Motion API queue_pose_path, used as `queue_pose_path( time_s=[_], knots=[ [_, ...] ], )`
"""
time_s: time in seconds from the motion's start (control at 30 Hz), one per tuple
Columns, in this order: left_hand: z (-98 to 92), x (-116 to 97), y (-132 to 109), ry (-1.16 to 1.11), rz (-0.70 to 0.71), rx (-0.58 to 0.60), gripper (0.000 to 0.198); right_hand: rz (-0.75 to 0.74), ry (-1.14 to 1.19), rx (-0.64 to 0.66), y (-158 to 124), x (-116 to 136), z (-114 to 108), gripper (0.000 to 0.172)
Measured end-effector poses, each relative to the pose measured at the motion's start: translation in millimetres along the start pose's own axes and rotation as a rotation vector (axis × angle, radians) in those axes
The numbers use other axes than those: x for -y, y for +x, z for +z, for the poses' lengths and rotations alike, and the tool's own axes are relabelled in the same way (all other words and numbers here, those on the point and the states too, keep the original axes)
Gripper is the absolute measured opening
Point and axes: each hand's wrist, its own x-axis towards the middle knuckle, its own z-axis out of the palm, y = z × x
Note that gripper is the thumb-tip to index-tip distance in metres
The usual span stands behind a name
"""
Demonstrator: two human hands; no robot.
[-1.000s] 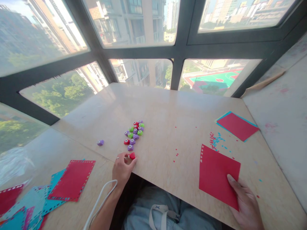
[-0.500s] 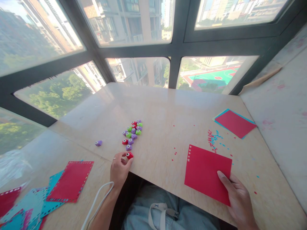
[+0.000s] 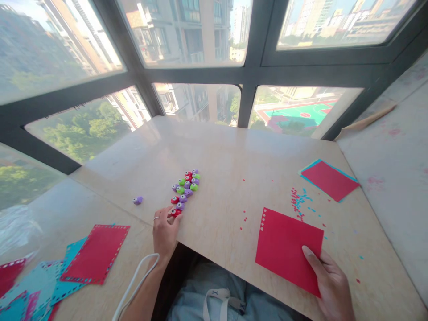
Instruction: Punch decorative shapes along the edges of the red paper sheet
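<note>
My left hand (image 3: 166, 227) has its fingertips closed around a small red craft punch (image 3: 175, 212) with a white, eye-like top. That punch is at the near end of a cluster of similar purple, green and red punches (image 3: 187, 184) on the table. Between the thumb and fingers of my right hand (image 3: 331, 278) is a red sheet of paper (image 3: 287, 247), held by its lower right corner. A row of small punched holes runs along the sheet's left edge near the top.
One purple punch (image 3: 137, 200) lies apart on the left. Punched red and blue sheets (image 3: 96, 254) overlap at lower left, beside clear plastic (image 3: 15, 232). Red and blue paper bits (image 3: 298, 201) lie scattered on the right, near stacked sheets (image 3: 329, 178). Windows border the table (image 3: 220, 151).
My left hand has moved slightly away from me with the red punch, bringing it up against the near end of the cluster. My right hand still holds the red sheet.
</note>
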Motion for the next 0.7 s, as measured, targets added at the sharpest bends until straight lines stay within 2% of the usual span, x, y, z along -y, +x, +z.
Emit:
queue_pose_path(
  time_s=[0.2, 0.47, 0.57, 0.7],
  knots=[
    [8.7, 0.4, 4.8, -0.042, -0.018, -0.019, 0.030, -0.043, -0.059, 0.005, 0.7, -3.3, -0.1, 0.063],
    [11.9, 1.4, 19.9, -0.008, -0.018, -0.050, 0.032, -0.055, -0.077, -0.008, -6.3, 7.3, 7.7, 0.061],
    [11.1, 0.6, 17.0, -0.029, -0.045, -0.055, 0.036, -0.045, -0.092, -0.009, -8.5, 9.4, 7.9, 0.061],
    [4.4, -3.9, 7.3, -0.092, -0.049, -0.001, 0.040, -0.012, -0.134, -0.015, -9.2, 10.2, 6.1, 0.061]
  ],
)
